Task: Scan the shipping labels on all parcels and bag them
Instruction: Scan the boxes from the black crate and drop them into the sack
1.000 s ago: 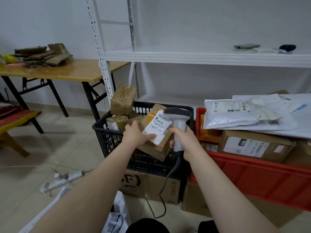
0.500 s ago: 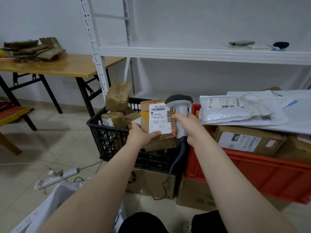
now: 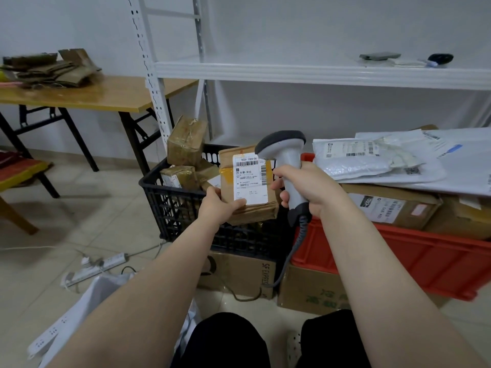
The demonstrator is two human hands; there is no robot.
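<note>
Hands: 2, left hand (image 3: pixel 218 207) and right hand (image 3: pixel 308 187)
Barcode scanner (image 3: pixel 283 146): 1
Crates: 2, black crate (image 3: pixel 170 208) and red crate (image 3: pixel 425 261)
Held parcel (image 3: pixel 253 212): 1
Taped brown parcels (image 3: pixel 186 143) in black crate: at least 2
Cartons (image 3: pixel 239 274) under crates: 2
White mailers (image 3: pixel 353 162): at least 2
Power strip (image 3: pixel 98 266): 1
Worktop (image 3: pixel 93 96): 1

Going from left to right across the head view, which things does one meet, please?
power strip on the floor → left hand → labelled parcel that it holds → scanner → red crate
</note>
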